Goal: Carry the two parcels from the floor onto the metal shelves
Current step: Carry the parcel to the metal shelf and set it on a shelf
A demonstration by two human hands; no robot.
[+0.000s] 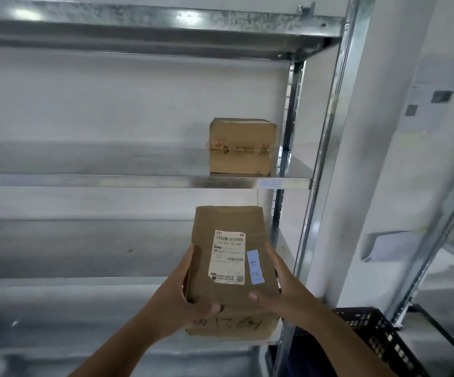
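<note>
A brown cardboard parcel (230, 227) with a white shipping label and a blue tape strip is held between both hands over the right end of a lower metal shelf (84, 308). My left hand (190, 292) grips its left side with the thumb on the front face. My right hand (277, 284) grips its right side. Dark handwriting shows on the parcel's front face. A second, smaller brown parcel (241, 146) stands on the shelf above (139, 181), near its right end.
The galvanised shelf unit has an upper shelf (152, 25) and a right upright post (326, 148). A black plastic crate (378, 336) sits on the floor at lower right. Another metal rack (438, 213) stands to the right by a white wall.
</note>
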